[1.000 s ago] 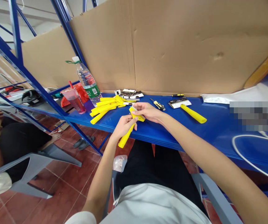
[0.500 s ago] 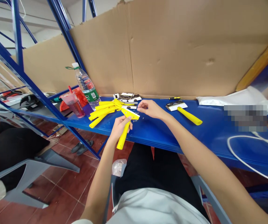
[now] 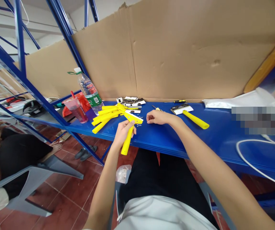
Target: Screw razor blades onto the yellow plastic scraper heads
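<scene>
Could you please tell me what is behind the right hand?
Part of a screwdriver shows: its shaft and a bit of handle. The right hand covers the rest of it.

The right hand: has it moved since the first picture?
Yes: the right hand moved rightward, off the yellow tool, judged against the cardboard's crease.

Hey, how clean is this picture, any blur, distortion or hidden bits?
Head view: the yellow tool in your left hand shows no obvious blur, but the tiny pieces near it are too small to make out; head view: wide-angle stretch seems to lengthen your right forearm toward the corner; head view: a pixelated patch hides something on the right.
</scene>
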Available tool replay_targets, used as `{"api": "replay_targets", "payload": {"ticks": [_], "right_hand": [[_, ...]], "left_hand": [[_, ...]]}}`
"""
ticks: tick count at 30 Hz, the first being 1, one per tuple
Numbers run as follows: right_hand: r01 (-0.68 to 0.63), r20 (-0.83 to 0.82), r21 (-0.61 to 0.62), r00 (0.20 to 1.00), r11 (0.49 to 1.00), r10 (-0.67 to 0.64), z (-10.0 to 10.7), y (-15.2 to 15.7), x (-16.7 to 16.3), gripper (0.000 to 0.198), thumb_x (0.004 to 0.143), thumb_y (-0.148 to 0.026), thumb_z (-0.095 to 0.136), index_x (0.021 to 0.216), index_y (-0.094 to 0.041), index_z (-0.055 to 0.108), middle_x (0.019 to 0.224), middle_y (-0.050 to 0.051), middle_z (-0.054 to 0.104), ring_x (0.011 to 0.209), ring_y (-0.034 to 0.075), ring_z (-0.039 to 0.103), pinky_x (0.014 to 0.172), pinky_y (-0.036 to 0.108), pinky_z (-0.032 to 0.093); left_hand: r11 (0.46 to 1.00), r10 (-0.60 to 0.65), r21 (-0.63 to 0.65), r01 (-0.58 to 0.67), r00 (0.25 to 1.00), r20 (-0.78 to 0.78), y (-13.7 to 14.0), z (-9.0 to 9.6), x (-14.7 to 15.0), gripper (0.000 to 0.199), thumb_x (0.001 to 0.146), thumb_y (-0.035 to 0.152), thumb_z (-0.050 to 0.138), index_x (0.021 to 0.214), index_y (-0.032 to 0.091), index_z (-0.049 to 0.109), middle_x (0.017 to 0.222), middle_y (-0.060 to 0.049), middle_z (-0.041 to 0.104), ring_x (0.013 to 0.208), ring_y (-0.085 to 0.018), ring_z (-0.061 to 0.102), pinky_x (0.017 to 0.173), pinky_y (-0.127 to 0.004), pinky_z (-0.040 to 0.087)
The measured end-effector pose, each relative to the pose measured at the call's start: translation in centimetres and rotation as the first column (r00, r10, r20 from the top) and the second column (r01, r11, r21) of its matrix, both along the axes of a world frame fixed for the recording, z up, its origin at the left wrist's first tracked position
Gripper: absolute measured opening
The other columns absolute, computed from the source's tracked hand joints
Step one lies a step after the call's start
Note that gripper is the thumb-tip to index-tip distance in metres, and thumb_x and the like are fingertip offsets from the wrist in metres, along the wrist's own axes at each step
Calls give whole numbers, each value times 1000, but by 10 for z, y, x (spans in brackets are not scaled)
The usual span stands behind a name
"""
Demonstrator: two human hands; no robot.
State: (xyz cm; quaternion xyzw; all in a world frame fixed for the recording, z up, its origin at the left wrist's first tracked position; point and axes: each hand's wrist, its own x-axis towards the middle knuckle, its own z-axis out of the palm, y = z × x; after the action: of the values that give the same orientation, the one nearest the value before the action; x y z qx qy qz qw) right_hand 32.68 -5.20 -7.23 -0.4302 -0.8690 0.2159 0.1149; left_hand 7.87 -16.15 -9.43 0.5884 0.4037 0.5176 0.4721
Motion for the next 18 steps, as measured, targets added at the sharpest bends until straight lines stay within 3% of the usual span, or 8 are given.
{"api": "replay_targets", "payload": {"ticks": [8, 11, 14, 18], "right_hand": [[57, 4, 130, 998, 990, -58, -13, 0, -11, 12, 103, -22, 72, 93, -20, 77, 107, 14, 82, 100, 29, 75, 91, 35, 54], [80, -79, 210, 995, 974, -65, -12, -4, -19, 15, 107, -20, 64, 94, -19, 72, 113, 17, 79, 107, 31, 74, 99, 39, 53], [123, -200, 301, 978, 946, -63, -6, -11, -27, 17, 114, -24, 50, 109, -19, 66, 123, 17, 75, 116, 30, 70, 106, 41, 51], [117, -370, 405, 928, 907, 46, 0, -25, -40, 18, 117, -32, 43, 112, -22, 58, 121, 14, 72, 109, 27, 67, 100, 40, 52]], "left_hand": [[1000, -6, 16, 7, 1000, -16, -1, 0, 0, 45, 98, 53, 77, 73, 18, 65, 63, -4, 70, 45, -12, 53, 50, -27, 41], [1000, -4, 9, 4, 1000, -12, 0, 0, 0, 44, 97, 53, 78, 73, 18, 65, 62, -4, 70, 45, -12, 54, 50, -27, 41], [1000, 8, -4, -7, 1000, 3, 1, 0, 0, 43, 95, 53, 79, 75, 18, 65, 61, -4, 70, 43, -12, 54, 48, -27, 39], [999, 34, -15, -34, 999, 21, 3, -2, 1, 44, 93, 56, 81, 76, 19, 64, 60, -4, 70, 42, -13, 53, 46, -28, 38]]}}
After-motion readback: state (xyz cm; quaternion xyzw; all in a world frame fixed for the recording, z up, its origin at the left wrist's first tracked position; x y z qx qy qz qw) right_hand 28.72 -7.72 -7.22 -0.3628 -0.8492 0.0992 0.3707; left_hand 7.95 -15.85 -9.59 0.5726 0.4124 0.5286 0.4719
